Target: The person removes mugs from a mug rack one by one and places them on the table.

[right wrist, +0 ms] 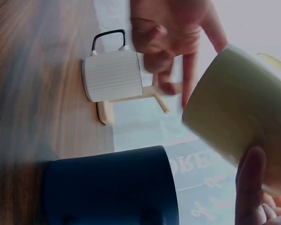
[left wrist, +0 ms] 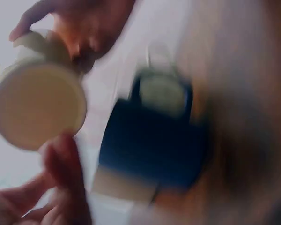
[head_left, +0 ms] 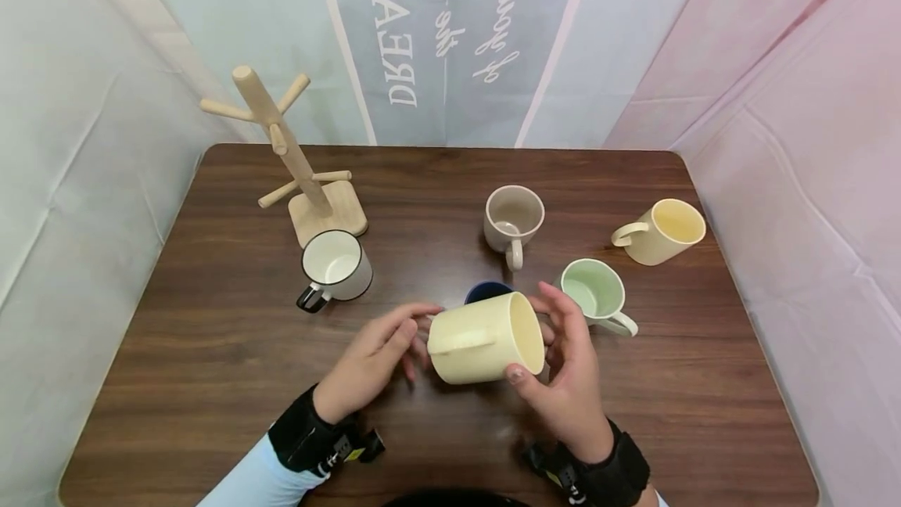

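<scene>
A pale yellow mug (head_left: 472,343) lies on its side in the air, its mouth towards the right and its handle facing up. My right hand (head_left: 570,390) grips it near the mouth, thumb on the near side and fingers on the far side. At the base, my left hand (head_left: 376,358) has loosely extended fingers; a fingertip overlaps the edge of the mug's bottom in the left wrist view. Just behind and below stands a navy mug (right wrist: 112,187), mostly hidden in the head view. A light green mug (head_left: 594,288) sits right beside my right fingers.
A wooden mug tree (head_left: 306,163) with bare pegs stands at the back left. In front of it is a white mug (head_left: 345,272) with a black rim and handle. A taupe mug (head_left: 512,217) stands at the back middle, another yellow mug (head_left: 651,241) at the right.
</scene>
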`<action>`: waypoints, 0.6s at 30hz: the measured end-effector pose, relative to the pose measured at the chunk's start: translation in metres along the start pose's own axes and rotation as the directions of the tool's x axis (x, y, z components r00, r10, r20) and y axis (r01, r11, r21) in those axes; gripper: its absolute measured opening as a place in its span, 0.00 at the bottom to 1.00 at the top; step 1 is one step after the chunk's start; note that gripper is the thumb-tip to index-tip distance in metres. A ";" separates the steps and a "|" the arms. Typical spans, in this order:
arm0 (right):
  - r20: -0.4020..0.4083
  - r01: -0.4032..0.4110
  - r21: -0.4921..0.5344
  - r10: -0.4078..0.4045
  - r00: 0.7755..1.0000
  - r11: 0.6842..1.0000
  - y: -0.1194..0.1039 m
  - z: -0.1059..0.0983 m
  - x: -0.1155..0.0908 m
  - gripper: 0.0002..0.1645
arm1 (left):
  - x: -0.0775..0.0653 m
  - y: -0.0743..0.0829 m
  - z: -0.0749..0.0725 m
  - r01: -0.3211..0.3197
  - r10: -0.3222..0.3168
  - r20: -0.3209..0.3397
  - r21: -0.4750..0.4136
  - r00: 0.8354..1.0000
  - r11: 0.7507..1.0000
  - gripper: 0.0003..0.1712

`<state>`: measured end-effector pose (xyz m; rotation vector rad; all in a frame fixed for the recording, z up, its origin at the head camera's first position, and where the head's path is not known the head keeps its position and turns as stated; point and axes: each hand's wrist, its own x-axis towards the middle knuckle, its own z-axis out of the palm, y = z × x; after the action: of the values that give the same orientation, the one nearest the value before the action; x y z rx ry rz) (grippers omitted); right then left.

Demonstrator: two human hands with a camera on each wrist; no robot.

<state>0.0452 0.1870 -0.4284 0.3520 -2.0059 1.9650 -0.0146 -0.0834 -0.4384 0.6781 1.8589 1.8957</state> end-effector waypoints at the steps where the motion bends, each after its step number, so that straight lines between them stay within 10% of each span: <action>1: 0.011 0.024 0.018 -0.025 1.000 1.000 0.001 0.000 0.000 0.54 | 0.001 -0.003 0.002 0.046 -0.040 0.075 -0.082 0.996 0.996 0.32; 4: 0.047 0.082 0.022 -0.083 0.995 0.996 0.003 0.000 0.002 0.55 | 0.003 -0.009 0.009 0.175 -0.111 0.221 -0.297 0.969 0.939 0.43; 7: 0.086 0.130 -0.008 -0.129 0.988 0.991 0.004 -0.001 0.005 0.57 | 0.005 -0.011 0.015 0.198 -0.121 0.210 -0.400 0.970 0.895 0.43; 18: 0.138 0.059 0.000 -0.059 0.989 0.998 0.002 -0.012 0.019 0.59 | 0.004 -0.009 0.011 -0.085 0.062 -0.081 -0.318 0.995 0.944 0.38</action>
<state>0.0277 0.1995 -0.4223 0.5538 -2.0574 1.9481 -0.0119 -0.0720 -0.4468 0.5847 1.5272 2.2292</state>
